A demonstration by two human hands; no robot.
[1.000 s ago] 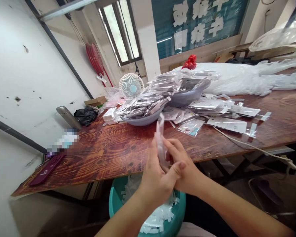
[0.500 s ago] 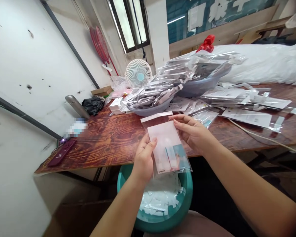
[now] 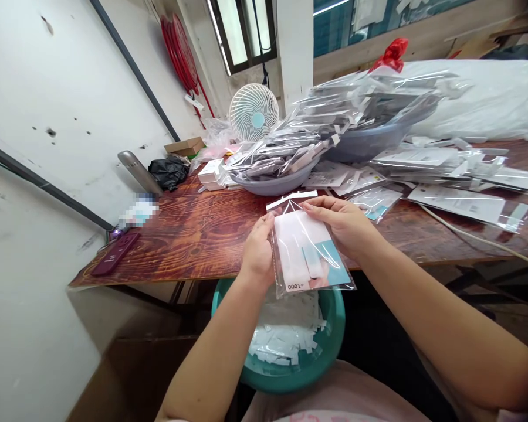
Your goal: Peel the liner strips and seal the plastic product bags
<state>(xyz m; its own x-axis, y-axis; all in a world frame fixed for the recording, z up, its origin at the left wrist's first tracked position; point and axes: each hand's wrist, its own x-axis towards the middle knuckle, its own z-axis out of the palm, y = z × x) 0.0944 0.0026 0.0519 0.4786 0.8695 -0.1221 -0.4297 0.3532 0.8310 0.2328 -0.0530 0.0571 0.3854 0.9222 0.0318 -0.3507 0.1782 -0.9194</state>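
Between my hands is a clear plastic packet [image 3: 310, 252] with a white and blue printed card inside. The packet has a white strip along its top edge, and "1,000" is printed upside down at the card's lower corner. My left hand [image 3: 260, 246] grips the packet's left side, thumb toward the top. My right hand [image 3: 338, 220] pinches it near the upper right, below the strip. Under the packet stands a green tub [image 3: 334, 346] holding white strips and cut scraps [image 3: 286, 343].
Two basins, a front one [image 3: 273, 186] and a rear one [image 3: 365, 143], are heaped with similar packets on the wooden table [image 3: 193, 240]. More packets [image 3: 462, 202] lie at right beside a cable [image 3: 475, 241]. A fan [image 3: 254, 111], bottle [image 3: 138, 171] and maroon phone [image 3: 115, 254] stand or lie leftward.
The packet's top has narrowed and creased between my fingers. My left thumb has shifted from the card's face up to the packet's edge. The view has tilted down slightly.
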